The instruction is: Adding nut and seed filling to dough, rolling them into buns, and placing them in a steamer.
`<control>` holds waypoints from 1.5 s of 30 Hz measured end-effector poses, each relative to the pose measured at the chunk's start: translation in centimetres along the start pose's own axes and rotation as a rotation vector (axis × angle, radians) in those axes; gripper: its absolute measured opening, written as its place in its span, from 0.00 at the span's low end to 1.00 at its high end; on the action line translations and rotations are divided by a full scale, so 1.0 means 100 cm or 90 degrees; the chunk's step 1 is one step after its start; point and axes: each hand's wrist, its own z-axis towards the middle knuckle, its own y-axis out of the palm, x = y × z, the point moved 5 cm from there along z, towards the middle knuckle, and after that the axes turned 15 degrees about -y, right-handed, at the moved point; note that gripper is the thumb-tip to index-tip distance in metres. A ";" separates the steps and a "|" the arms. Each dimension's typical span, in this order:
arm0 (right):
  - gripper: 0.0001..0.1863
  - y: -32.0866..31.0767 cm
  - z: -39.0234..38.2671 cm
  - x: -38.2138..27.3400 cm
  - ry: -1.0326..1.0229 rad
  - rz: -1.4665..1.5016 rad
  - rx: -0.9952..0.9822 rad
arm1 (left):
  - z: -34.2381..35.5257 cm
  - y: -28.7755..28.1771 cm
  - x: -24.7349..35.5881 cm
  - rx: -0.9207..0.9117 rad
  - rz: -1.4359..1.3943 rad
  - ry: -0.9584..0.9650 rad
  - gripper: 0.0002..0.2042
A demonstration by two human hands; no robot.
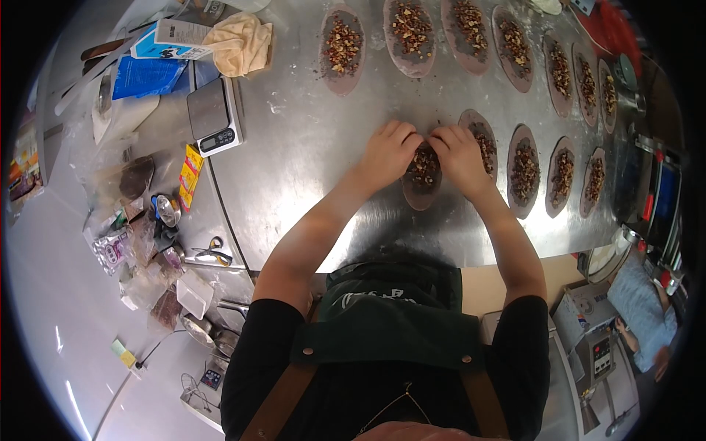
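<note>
An oval of purplish dough [422, 192] topped with chopped nuts and dried fruit lies on the steel table in front of me. My left hand [392, 153] and my right hand [460, 156] meet at its far end. The fingers of both are curled, with the fingertips closed on the dough's far edge. That edge is mostly hidden under them. Just beyond my right hand, partly covered by it, lies another topped dough oval [482, 140]. More topped ovals follow to the right, beginning with a dough oval [523, 173] close by.
Along the far side runs a row of topped dough ovals [412, 33]. The steel table [294, 132] carries a digital scale [213, 117] and a crumpled cloth [239, 42] on its left. Scissors [213, 252], a yellow packet [190, 176] and bags sit further left. A person [640, 309] is at the right.
</note>
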 end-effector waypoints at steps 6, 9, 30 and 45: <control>0.17 -0.012 -0.008 -0.020 -0.081 -0.062 0.061 | -0.009 -0.006 -0.001 0.011 -0.130 0.007 0.11; 0.16 -0.008 -0.009 -0.013 -0.033 -0.006 0.082 | -0.005 0.001 -0.012 -0.012 -0.190 -0.069 0.10; 0.13 -0.008 -0.008 -0.009 0.050 0.038 0.047 | -0.002 0.008 -0.008 -0.143 -0.083 -0.137 0.14; 0.14 -0.007 -0.015 -0.013 0.075 0.100 0.057 | -0.015 0.004 0.010 -0.045 0.005 -0.041 0.14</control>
